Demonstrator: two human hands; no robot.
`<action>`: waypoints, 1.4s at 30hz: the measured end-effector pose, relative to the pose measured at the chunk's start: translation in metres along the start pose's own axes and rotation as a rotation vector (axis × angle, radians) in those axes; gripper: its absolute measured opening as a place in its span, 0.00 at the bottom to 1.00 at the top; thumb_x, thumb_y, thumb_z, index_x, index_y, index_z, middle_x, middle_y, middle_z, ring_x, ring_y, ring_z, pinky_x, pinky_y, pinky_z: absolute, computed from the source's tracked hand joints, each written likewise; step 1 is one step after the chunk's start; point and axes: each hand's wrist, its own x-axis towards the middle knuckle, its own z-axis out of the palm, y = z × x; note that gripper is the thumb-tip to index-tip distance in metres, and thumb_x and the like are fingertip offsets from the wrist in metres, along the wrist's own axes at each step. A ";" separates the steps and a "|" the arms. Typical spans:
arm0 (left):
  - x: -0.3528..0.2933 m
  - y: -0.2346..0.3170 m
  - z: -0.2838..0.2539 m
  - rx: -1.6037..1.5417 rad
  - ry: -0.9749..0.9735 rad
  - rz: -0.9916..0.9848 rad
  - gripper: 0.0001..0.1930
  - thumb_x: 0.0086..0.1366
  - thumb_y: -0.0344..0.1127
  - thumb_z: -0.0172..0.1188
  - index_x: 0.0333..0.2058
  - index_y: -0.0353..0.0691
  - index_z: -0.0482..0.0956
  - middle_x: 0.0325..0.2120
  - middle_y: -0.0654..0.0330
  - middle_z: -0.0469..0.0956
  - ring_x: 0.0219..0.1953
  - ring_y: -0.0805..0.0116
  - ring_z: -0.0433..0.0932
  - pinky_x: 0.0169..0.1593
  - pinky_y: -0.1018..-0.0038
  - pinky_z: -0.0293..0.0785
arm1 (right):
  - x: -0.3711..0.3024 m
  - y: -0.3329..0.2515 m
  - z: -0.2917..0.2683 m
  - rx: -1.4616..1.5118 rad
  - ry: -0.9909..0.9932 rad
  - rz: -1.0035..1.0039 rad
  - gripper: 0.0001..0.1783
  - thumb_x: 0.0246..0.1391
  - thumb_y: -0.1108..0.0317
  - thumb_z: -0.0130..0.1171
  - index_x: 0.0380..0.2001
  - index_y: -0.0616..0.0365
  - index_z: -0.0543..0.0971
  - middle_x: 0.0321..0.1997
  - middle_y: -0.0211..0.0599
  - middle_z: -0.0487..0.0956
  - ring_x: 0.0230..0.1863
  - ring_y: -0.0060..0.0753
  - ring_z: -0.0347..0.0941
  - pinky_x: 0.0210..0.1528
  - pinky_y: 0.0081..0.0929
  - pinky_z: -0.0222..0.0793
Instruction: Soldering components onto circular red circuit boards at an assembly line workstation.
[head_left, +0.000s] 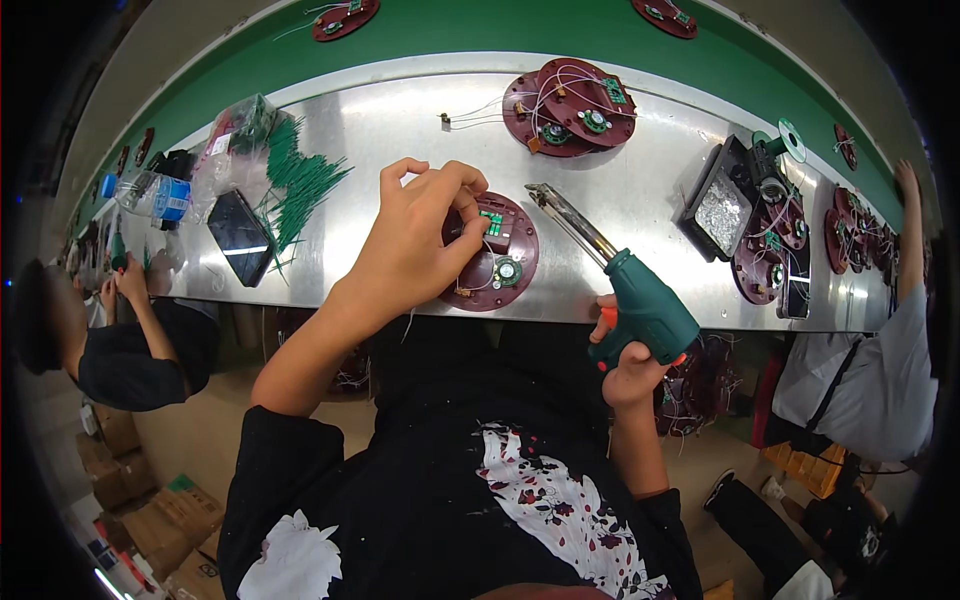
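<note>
My right hand [628, 372] is wrapped round the grip of a dark green soldering gun [648, 305], a finger by its red trigger. Its metal tip points up and left, a little above the table and right of a round dark red plate [518, 268]. That plate lies near the table's front edge and carries a small green circuit board [492, 224], a round speaker [507, 271] and thin wires. Over the plate's left side, my left hand [415, 235] has thumb and forefinger closed beside the circuit board; whatever is between them is too small to make out.
Stacked red plates [575, 105] with trailing wires lie behind. To the left are green strips [295, 180], a phone [240, 238] and a plastic bottle [150, 195]. A black tray [722, 200], a solder spool [790, 140] and more plates stand right. Other people work on both sides.
</note>
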 end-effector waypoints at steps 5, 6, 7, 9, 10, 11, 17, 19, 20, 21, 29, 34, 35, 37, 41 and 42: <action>0.001 -0.001 -0.003 -0.027 -0.032 -0.009 0.14 0.59 0.27 0.66 0.44 0.40 0.76 0.27 0.65 0.82 0.40 0.66 0.80 0.62 0.63 0.61 | 0.001 0.006 -0.004 0.094 -0.013 -0.027 0.43 0.61 0.33 0.57 0.51 0.72 0.77 0.42 0.43 0.83 0.29 0.25 0.76 0.30 0.23 0.72; 0.001 -0.002 -0.003 -0.043 -0.033 -0.015 0.14 0.58 0.27 0.66 0.43 0.40 0.76 0.28 0.65 0.83 0.40 0.65 0.81 0.62 0.63 0.62 | 0.002 0.007 -0.004 0.141 -0.017 -0.042 0.41 0.60 0.36 0.61 0.50 0.72 0.78 0.43 0.44 0.83 0.30 0.26 0.77 0.31 0.23 0.73; 0.001 -0.003 -0.003 -0.060 -0.035 -0.021 0.14 0.58 0.27 0.66 0.43 0.39 0.76 0.28 0.64 0.83 0.41 0.64 0.81 0.62 0.63 0.63 | 0.002 0.006 -0.004 0.141 -0.014 -0.041 0.41 0.60 0.36 0.61 0.50 0.72 0.78 0.43 0.44 0.83 0.30 0.26 0.77 0.31 0.23 0.73; 0.002 -0.004 -0.003 -0.067 -0.034 -0.018 0.14 0.58 0.27 0.66 0.43 0.39 0.76 0.28 0.63 0.83 0.41 0.63 0.81 0.61 0.63 0.64 | 0.004 0.000 -0.003 0.030 -0.027 -0.026 0.45 0.61 0.30 0.52 0.51 0.71 0.77 0.41 0.42 0.82 0.29 0.25 0.76 0.31 0.24 0.72; 0.002 -0.005 -0.003 -0.074 -0.031 -0.016 0.15 0.57 0.27 0.66 0.43 0.39 0.76 0.28 0.63 0.83 0.41 0.62 0.81 0.61 0.63 0.65 | 0.004 -0.001 -0.002 -0.026 -0.034 -0.018 0.48 0.62 0.27 0.48 0.51 0.71 0.77 0.40 0.41 0.82 0.29 0.24 0.76 0.31 0.24 0.72; 0.003 -0.006 -0.003 -0.081 -0.027 -0.014 0.15 0.57 0.27 0.66 0.43 0.39 0.76 0.28 0.62 0.83 0.42 0.61 0.81 0.61 0.63 0.66 | 0.004 -0.001 -0.003 -0.026 -0.032 -0.017 0.48 0.62 0.27 0.48 0.51 0.71 0.77 0.40 0.41 0.82 0.29 0.24 0.76 0.31 0.24 0.72; 0.006 -0.008 -0.006 -0.087 -0.062 -0.007 0.15 0.57 0.27 0.66 0.43 0.38 0.77 0.28 0.62 0.83 0.41 0.60 0.81 0.60 0.65 0.67 | 0.003 0.004 -0.012 -0.019 -0.125 -0.005 0.46 0.61 0.28 0.51 0.52 0.70 0.77 0.43 0.42 0.82 0.30 0.24 0.76 0.31 0.23 0.72; 0.007 -0.009 -0.007 -0.113 -0.086 -0.007 0.15 0.57 0.27 0.66 0.44 0.38 0.77 0.28 0.62 0.83 0.41 0.60 0.81 0.60 0.65 0.67 | 0.002 0.005 -0.015 -0.024 -0.149 -0.001 0.46 0.61 0.29 0.52 0.53 0.70 0.77 0.43 0.42 0.82 0.30 0.24 0.76 0.31 0.23 0.72; 0.008 -0.009 -0.007 -0.114 -0.086 -0.007 0.15 0.57 0.27 0.66 0.44 0.38 0.77 0.28 0.62 0.83 0.41 0.60 0.81 0.60 0.65 0.67 | 0.002 0.005 -0.016 -0.023 -0.165 -0.003 0.46 0.61 0.29 0.53 0.53 0.69 0.76 0.43 0.42 0.82 0.30 0.24 0.76 0.31 0.23 0.72; 0.008 -0.010 -0.008 -0.122 -0.092 -0.005 0.15 0.57 0.27 0.66 0.44 0.38 0.77 0.28 0.61 0.83 0.40 0.60 0.81 0.60 0.66 0.67 | 0.001 0.005 -0.017 -0.022 -0.182 -0.004 0.45 0.60 0.30 0.55 0.53 0.69 0.76 0.43 0.42 0.82 0.30 0.24 0.76 0.31 0.23 0.72; 0.007 -0.014 -0.008 -0.146 -0.096 0.002 0.15 0.57 0.26 0.66 0.44 0.37 0.77 0.28 0.61 0.83 0.39 0.61 0.82 0.57 0.67 0.69 | 0.002 0.009 -0.019 -0.018 -0.214 -0.008 0.44 0.60 0.33 0.59 0.53 0.70 0.76 0.42 0.41 0.83 0.29 0.24 0.76 0.31 0.23 0.73; 0.008 -0.014 -0.007 -0.157 -0.093 0.003 0.15 0.57 0.27 0.66 0.44 0.37 0.77 0.28 0.61 0.83 0.39 0.61 0.83 0.57 0.67 0.70 | 0.004 0.007 -0.021 -0.027 -0.251 0.005 0.44 0.59 0.33 0.60 0.54 0.70 0.76 0.42 0.41 0.83 0.29 0.24 0.76 0.31 0.23 0.72; 0.008 -0.014 -0.007 -0.162 -0.088 0.004 0.16 0.57 0.27 0.66 0.45 0.37 0.76 0.29 0.61 0.83 0.40 0.61 0.83 0.57 0.67 0.70 | 0.005 0.007 -0.022 -0.027 -0.250 0.005 0.44 0.59 0.33 0.60 0.54 0.70 0.76 0.42 0.41 0.83 0.29 0.24 0.76 0.31 0.23 0.72; 0.008 -0.014 -0.007 -0.167 -0.091 0.000 0.16 0.57 0.27 0.66 0.45 0.37 0.76 0.29 0.61 0.83 0.40 0.61 0.83 0.57 0.67 0.70 | 0.005 0.006 -0.023 -0.029 -0.267 0.008 0.44 0.59 0.33 0.60 0.54 0.70 0.76 0.42 0.42 0.83 0.29 0.24 0.76 0.31 0.23 0.72; 0.008 -0.014 -0.007 -0.175 -0.093 -0.008 0.16 0.57 0.27 0.66 0.45 0.37 0.76 0.29 0.61 0.83 0.40 0.61 0.83 0.57 0.68 0.70 | 0.004 0.005 -0.019 -0.020 -0.239 0.004 0.44 0.60 0.32 0.58 0.53 0.70 0.76 0.43 0.42 0.83 0.29 0.24 0.76 0.31 0.23 0.72; 0.008 -0.015 -0.007 -0.175 -0.091 -0.005 0.16 0.57 0.27 0.66 0.45 0.37 0.76 0.29 0.61 0.83 0.40 0.61 0.83 0.57 0.68 0.70 | 0.004 0.004 -0.018 -0.016 -0.222 0.001 0.44 0.61 0.32 0.57 0.53 0.70 0.76 0.43 0.42 0.83 0.29 0.24 0.76 0.32 0.23 0.72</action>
